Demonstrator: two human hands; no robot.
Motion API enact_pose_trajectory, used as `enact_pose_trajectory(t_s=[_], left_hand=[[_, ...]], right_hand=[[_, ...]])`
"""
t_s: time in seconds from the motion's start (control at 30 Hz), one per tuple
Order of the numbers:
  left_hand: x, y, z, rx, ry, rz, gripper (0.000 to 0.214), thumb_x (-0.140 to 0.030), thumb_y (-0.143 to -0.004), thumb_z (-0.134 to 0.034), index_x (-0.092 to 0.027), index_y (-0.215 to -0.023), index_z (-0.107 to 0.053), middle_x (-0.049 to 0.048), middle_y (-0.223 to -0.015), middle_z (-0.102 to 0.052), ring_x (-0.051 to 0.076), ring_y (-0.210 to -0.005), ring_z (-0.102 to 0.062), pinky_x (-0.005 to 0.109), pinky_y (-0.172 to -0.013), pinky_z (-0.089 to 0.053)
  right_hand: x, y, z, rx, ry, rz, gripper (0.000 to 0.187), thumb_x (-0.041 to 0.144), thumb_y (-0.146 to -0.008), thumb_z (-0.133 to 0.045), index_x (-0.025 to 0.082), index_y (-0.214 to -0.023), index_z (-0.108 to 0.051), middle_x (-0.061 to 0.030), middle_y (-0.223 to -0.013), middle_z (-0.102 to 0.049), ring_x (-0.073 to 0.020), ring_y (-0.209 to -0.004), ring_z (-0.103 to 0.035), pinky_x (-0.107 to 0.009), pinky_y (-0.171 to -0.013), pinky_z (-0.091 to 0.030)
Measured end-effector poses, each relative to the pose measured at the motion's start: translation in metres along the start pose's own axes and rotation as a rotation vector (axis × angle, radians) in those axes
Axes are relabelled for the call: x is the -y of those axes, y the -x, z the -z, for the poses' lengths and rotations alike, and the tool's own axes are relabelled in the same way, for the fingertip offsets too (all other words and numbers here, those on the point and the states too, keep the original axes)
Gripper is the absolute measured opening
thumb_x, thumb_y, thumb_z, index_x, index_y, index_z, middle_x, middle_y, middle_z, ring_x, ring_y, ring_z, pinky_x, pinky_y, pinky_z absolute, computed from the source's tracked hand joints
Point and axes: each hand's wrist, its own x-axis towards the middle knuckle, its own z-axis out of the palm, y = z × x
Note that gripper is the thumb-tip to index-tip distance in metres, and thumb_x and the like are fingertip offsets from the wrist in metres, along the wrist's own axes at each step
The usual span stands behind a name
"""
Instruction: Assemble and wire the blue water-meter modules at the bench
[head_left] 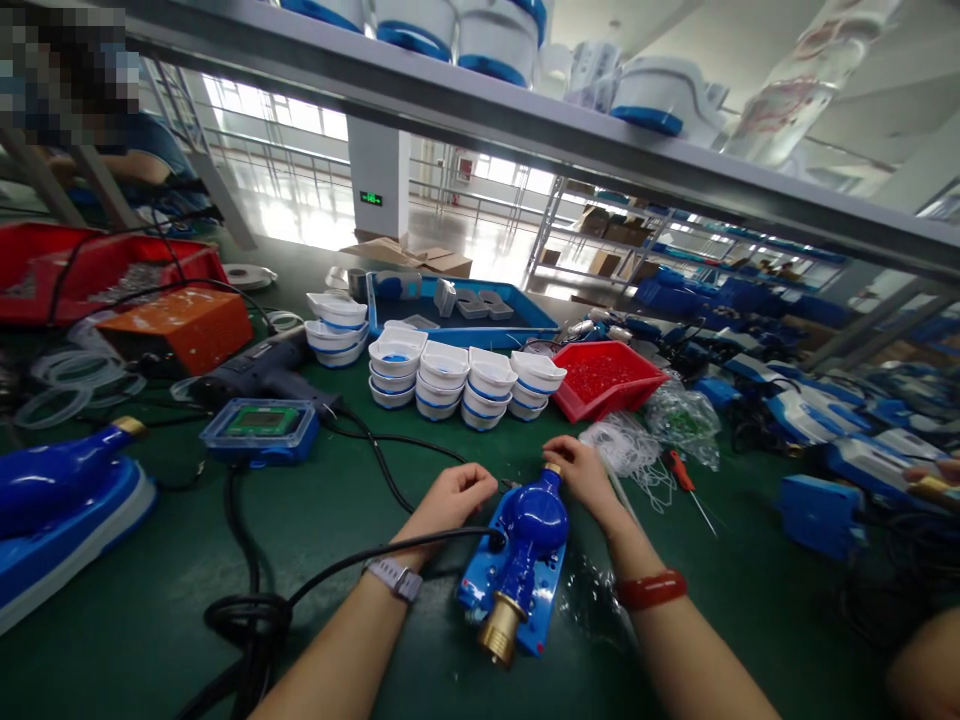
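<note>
A black cable [352, 567] crosses the left wrist [416, 560]; white plastic housings [442, 386] stand stacked beyond. Left hand [452, 493] pinched narrow; right hand [583, 474] touching a glossy bulbous blue fitting [538, 516], finger grip unclear.

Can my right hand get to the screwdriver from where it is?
Probably yes: the screwdriver lies to the right of the right hand, its handle uncovered. The white strands between them lie low and look easy to reach over.
</note>
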Motion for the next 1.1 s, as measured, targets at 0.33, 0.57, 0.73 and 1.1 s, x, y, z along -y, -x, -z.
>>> enact_pose_trajectory(t_s=[0.33,0.57,0.73,1.1], left_hand=[[0.001,0.022,0.003,0.14,-0.081,0.07,0.023,-0.035,-0.077,-0.066,-0.012,-0.077,-0.065,0.0022,-0.072,-0.063,0.013,-0.064,-0.055,0.022,-0.059,-0.04],[0.001,0.027,0.001,0.086,-0.247,-0.05,0.019,-0.034,-0.082,-0.063,-0.016,-0.078,-0.062,-0.0012,-0.074,-0.061,0.014,-0.068,-0.056,0.023,-0.061,-0.041],[-0.008,0.029,0.003,0.06,-0.435,-0.222,0.015,-0.025,-0.085,-0.06,-0.019,-0.072,-0.063,-0.0023,-0.077,-0.06,0.013,-0.074,-0.056,0.024,-0.068,-0.04],[-0.01,0.028,0.004,0.077,-0.418,-0.239,0.012,-0.023,-0.084,-0.06,-0.019,-0.073,-0.06,-0.0013,-0.085,-0.058,0.014,-0.081,-0.056,0.025,-0.074,-0.041]], right_hand=[[0.062,0.146,-0.001,-0.107,-0.404,-0.175,0.025,0.041,-0.078,-0.073,0.019,-0.075,-0.062,-0.0008,-0.069,-0.058,-0.0183,-0.066,-0.054,-0.026,-0.06,-0.043],[0.066,0.151,-0.014,-0.124,-0.351,-0.219,0.023,0.04,-0.079,-0.069,0.018,-0.075,-0.063,-0.002,-0.07,-0.06,-0.0203,-0.067,-0.053,-0.029,-0.062,-0.039],[0.07,0.15,-0.014,-0.085,-0.363,-0.246,0.024,0.041,-0.08,-0.067,0.017,-0.077,-0.065,-0.0035,-0.073,-0.062,-0.0214,-0.069,-0.055,-0.029,-0.063,-0.04],[0.061,0.156,-0.022,-0.119,-0.444,-0.25,0.032,0.049,-0.082,-0.066,0.018,-0.081,-0.06,-0.0023,-0.073,-0.059,-0.0199,-0.067,-0.053,-0.027,-0.059,-0.041]])
